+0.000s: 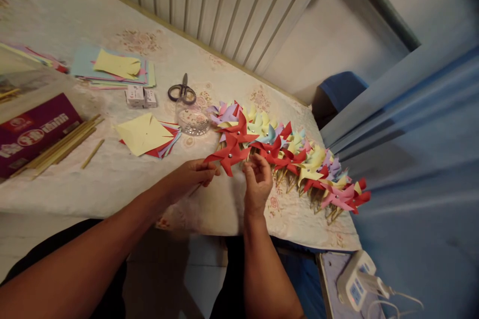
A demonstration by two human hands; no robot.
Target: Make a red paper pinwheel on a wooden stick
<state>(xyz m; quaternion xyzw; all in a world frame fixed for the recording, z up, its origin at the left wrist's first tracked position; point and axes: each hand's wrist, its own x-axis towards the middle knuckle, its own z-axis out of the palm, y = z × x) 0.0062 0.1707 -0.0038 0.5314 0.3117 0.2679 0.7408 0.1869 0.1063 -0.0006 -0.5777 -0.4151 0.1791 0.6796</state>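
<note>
A red paper pinwheel (229, 156) with a pin at its centre is held up over the front of the table. My left hand (196, 175) is closed at its left side, and a short length of thin stick shows below the fingers. At the right blade, my right hand (259, 179) has its thumb and fingers pinched together at the blade's tip. Just behind and to the right lies a long cluster of finished pinwheels (309, 167) in red, yellow, pink, purple and blue, on wooden sticks.
Left of my hands lie cut paper squares (145, 133), a clear plastic dish (194, 120), scissors (182, 90), small white boxes (135, 95) and stacked coloured paper (84, 64). Wooden sticks (65, 147) rest against a purple box (37, 132). A power strip (357, 279) sits at lower right.
</note>
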